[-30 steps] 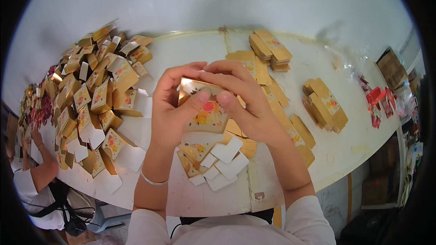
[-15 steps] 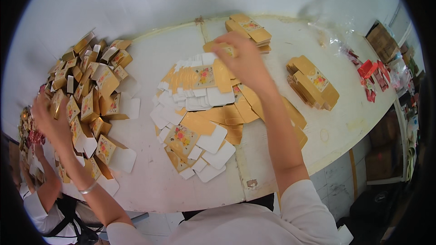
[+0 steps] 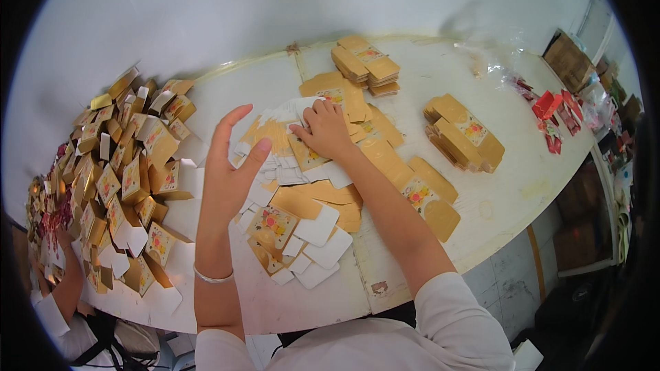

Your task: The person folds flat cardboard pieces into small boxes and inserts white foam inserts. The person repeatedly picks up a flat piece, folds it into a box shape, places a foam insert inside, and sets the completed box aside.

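White tabletop (image 3: 509,196), pale wall (image 3: 275,7) behind: on the fanned pile (image 3: 275,139), the right hand (image 3: 327,132) curls its fingers over a gold carton (image 3: 306,156), whether pinching it I cannot tell, while the left hand (image 3: 229,182) hangs empty, thumb and fingers spread, just left of the pile. Clean handling probably means lifting the carton alone, by one edge. Folded boxes (image 3: 130,175) heap farther left of the pile; a gold stack (image 3: 467,134) lies right of it.

The right grip (image 3: 324,132) partly hides a gold carton (image 3: 306,156).

Head-worn fisheye, looking down across table (image 3: 502,213), close.
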